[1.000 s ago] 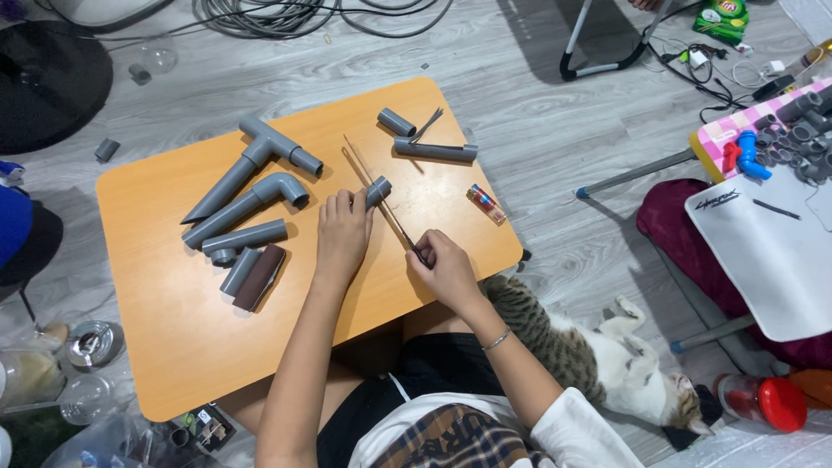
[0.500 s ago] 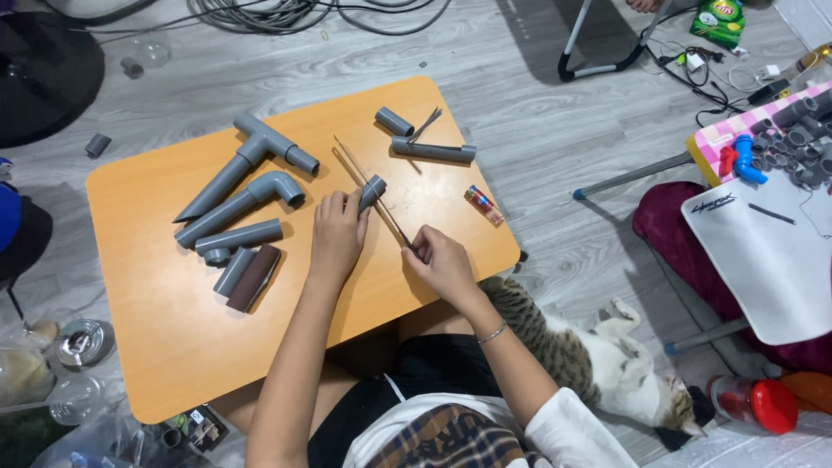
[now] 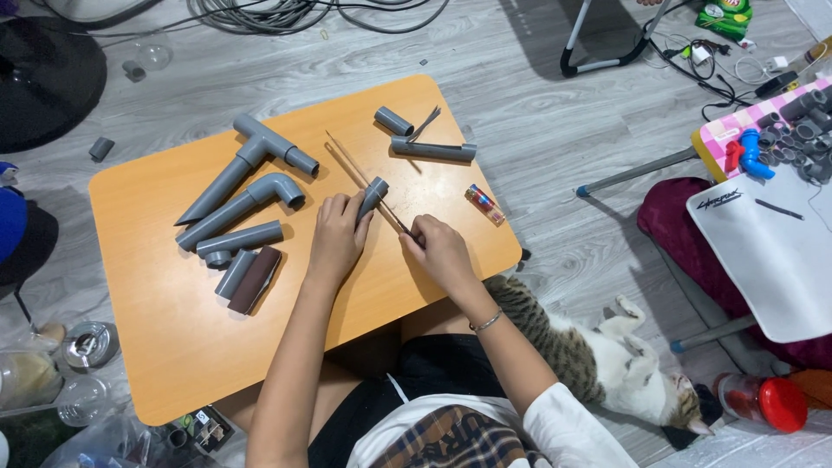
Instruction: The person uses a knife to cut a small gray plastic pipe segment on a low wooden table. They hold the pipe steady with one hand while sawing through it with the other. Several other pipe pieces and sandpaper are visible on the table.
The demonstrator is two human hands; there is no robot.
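While the right hand (image 3: 442,251) pinches the near end of a thin wooden stick (image 3: 364,180) and the left hand (image 3: 336,236) curls around a short grey pipe piece (image 3: 373,199) on the orange worktop (image 3: 173,329), the stick lies against that piece, seemingly mid-marking; any next stroke needs the pipe pinned steady; beyond lie elbow and tee pipe assemblies (image 3: 247,178).
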